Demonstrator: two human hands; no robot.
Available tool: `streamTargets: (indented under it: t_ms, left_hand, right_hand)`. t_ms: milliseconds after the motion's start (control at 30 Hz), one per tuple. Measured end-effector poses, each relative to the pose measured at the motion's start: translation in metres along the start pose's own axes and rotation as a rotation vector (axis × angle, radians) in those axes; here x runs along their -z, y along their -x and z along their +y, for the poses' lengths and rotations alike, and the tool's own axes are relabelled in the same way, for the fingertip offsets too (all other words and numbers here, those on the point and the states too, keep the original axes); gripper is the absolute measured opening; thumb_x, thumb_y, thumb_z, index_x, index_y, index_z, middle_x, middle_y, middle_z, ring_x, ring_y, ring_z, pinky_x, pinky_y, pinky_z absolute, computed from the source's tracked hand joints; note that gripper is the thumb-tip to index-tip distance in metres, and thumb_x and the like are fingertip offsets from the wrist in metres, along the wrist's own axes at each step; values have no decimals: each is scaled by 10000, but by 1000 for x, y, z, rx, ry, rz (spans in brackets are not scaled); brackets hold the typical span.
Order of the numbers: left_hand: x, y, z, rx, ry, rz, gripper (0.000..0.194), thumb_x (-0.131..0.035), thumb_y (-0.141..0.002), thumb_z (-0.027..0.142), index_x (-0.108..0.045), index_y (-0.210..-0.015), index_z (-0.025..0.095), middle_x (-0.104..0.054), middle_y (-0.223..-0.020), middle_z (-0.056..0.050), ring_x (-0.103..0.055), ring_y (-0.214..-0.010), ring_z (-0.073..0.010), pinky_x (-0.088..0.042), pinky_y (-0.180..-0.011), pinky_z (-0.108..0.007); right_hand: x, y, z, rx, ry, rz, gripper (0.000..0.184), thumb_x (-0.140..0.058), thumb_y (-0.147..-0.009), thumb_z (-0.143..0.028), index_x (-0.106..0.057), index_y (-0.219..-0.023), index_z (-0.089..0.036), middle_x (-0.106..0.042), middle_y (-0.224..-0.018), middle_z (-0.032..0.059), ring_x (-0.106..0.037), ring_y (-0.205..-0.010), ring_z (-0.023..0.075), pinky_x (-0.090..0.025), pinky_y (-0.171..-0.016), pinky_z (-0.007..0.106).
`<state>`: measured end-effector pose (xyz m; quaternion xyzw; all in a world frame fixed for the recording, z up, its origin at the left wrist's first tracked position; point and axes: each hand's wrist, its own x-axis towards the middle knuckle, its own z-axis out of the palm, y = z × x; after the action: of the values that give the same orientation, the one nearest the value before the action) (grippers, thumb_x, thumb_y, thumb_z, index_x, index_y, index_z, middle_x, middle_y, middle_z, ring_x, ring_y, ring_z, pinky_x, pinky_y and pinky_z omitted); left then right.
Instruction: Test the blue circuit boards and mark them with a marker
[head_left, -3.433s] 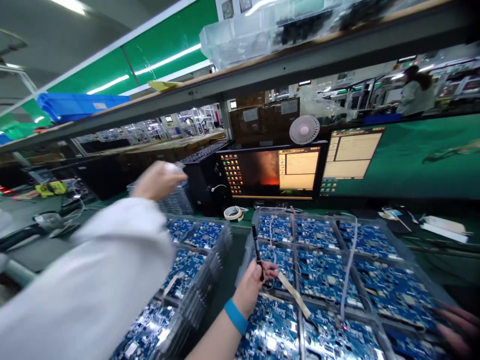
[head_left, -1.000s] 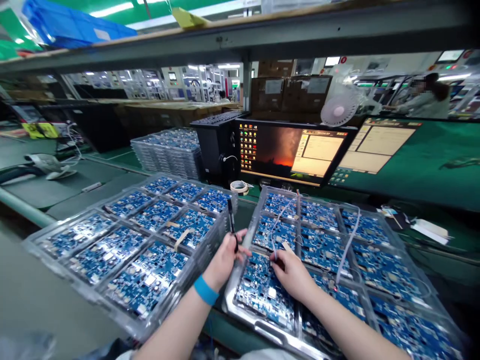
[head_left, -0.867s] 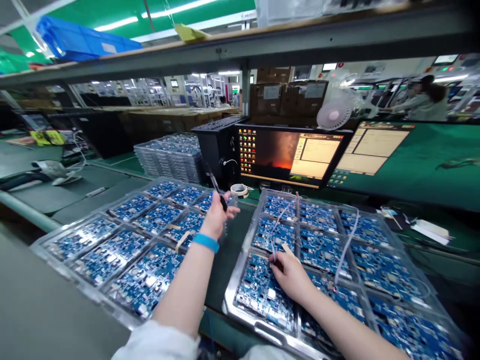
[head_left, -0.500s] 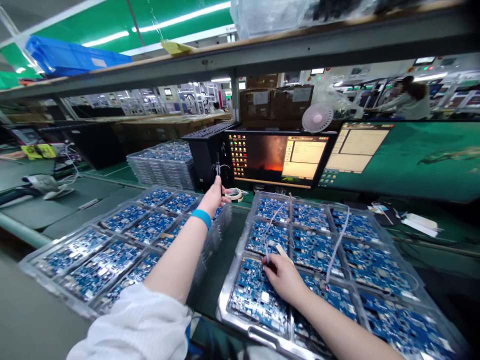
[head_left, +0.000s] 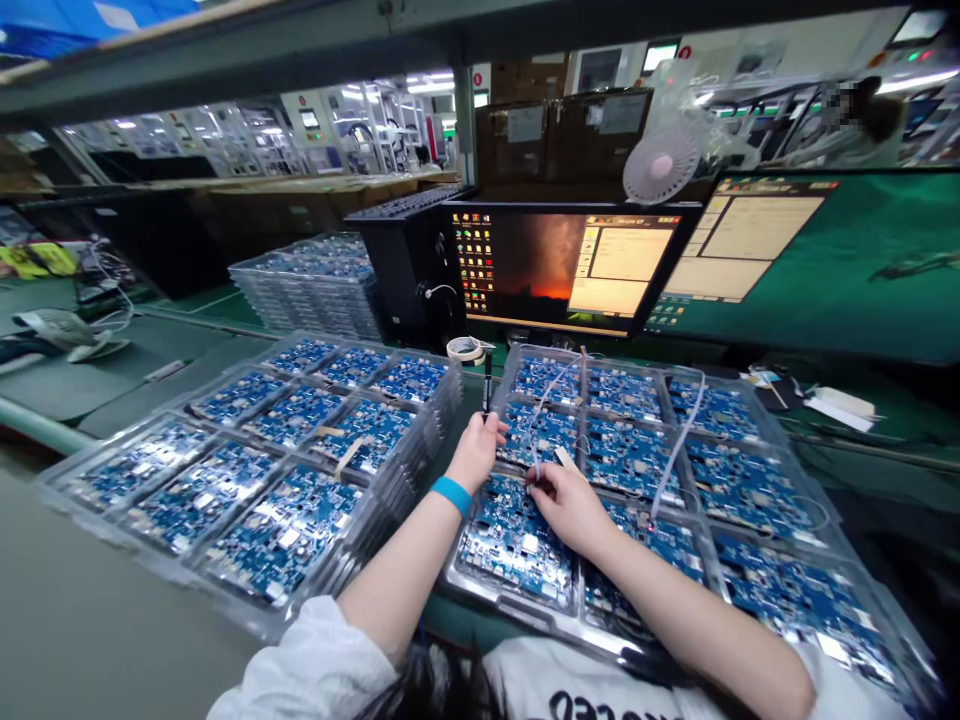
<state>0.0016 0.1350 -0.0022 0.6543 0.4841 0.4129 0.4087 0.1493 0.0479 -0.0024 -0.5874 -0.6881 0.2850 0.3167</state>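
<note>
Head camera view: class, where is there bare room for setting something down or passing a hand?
Bare green mat runs between the left tray and right tray, beside the left hand; more mat lies between the left tray and a white device. Crowded: the right tray, with circuit boards and cables under the right hand.

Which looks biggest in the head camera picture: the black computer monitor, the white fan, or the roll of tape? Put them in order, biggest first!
1. The black computer monitor looks largest.
2. The white fan looks next.
3. The roll of tape looks smallest, but it sits at a different distance from the camera than the fan, so their real sizes are unsure.
</note>
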Motion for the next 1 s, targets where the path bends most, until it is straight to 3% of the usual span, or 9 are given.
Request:
streamTargets:
  t_ms: [600, 767, 1000]
  left_hand:
    - [-2, 5, 4, -39, -48, 15, 415, -245, -845, 500, -490, -793, 169, -577, -796, -43, -545, -662, -137, -418, -636, -267]
    - [-1, 4, 2, -35, -57, 16, 423, -247, -844, 505, -501, -803, 169, -569, -725, -30, -541, -665, -143, -411, -647, -273]
    - [-2, 4, 0, -30, -51, 26, 420, -249, -841, 509, -497, -801, 172, -581, -740, -30, -550, -660, -140, -414, -638, -269]
  right_hand:
    - [3, 1, -4, 2, 24, -61, 172, -456, -727, -170, -555, -865, -196, -577, -740, -2, -525, -699, 127, -406, -676, 262]
    - [3, 1, -4, -50, -47, -33, 175, -433, -742, -177, -543, -878, -188, -572, -759, 3, -520, -659, 119, -415, -629, 243]
    - [2, 1, -6, -10, 18, -24, 153, -454, -727, -164, -552, -843, -190, -566, -710, -6, -512, -661, 123, -404, -630, 242]
